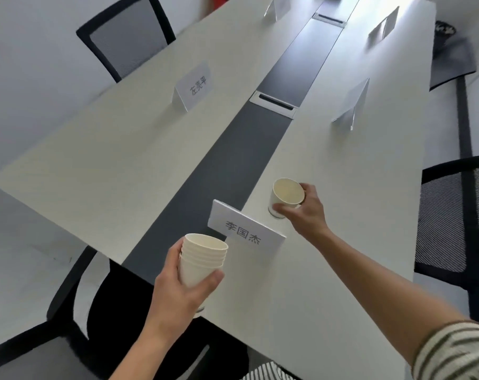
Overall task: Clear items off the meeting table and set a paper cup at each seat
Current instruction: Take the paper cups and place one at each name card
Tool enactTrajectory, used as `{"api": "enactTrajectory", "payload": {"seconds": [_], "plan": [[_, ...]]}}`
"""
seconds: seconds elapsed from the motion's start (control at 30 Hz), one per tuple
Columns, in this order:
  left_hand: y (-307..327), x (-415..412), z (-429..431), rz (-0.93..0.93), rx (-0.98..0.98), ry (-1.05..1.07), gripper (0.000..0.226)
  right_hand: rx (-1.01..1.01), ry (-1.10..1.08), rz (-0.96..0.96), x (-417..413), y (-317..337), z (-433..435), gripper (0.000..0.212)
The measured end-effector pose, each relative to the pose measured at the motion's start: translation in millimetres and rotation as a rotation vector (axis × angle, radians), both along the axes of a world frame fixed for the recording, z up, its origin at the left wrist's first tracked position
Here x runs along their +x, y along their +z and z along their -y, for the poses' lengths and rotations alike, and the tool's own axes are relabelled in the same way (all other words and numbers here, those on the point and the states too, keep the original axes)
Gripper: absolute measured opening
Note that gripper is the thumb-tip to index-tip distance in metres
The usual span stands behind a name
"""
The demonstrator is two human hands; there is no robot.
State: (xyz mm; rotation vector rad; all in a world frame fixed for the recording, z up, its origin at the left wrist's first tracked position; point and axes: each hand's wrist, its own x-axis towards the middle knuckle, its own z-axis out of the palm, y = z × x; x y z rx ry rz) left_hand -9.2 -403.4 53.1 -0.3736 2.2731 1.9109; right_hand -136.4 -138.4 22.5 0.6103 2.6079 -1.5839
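The main risk sits at the right hand (pixel 305 212): the cup (pixel 286 194) it grips is tilted, mouth leaning away from the palm, with its base at or just on the bench (pixel 109 160). I cannot tell whether the base lies flat. If the fingers let go before it does, the light, empty cup would likely tip and roll toward the dark centre strip. Pulling the hand back carelessly could also drag the cup along, or brush the card (pixel 246 233) that stands just left of this hand, between the two hands, and knock it flat.

A second risk is the stack (pixel 202 259) in the left hand (pixel 178 289). It hangs over the bench's near edge, so a loose grip or a squeeze that crushes the thin paper could drop cups to the floor.

The right hand is curled round the single cup, thumb on the near side low down, fingers wrapped round the far side by the rim. The left hand wraps the stack of nested cups, thumb across the front, fingers behind. A chair (pixel 457 215) stands to the right of the right hand, which suggests the seat this cup serves.
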Motion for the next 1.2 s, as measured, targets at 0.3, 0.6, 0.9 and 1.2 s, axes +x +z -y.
{"api": "enactTrajectory", "payload": {"seconds": [0.3,0.6,0.9,1.2], "plan": [[-25.3,-5.6,40.8,0.13,-0.074,0.103,0.075,0.129,0.038,0.201,-52.7,-75.0,23.6,0.066],[-20.6,-29.8,26.8,0.115,-0.132,0.014,0.074,0.123,0.083,0.239,-53.7,-69.7,10.4,0.099],[9.7,-55.1,-28.7,-0.026,-0.209,-0.287,0.074,0.174,0.014,0.005,37.6,12.6,-43.1,0.058],[27.7,9.2,-128.2,-0.223,-0.279,-0.744,0.081,-0.201,-0.138,0.03,210.0,72.9,-74.7,0.004]]}}
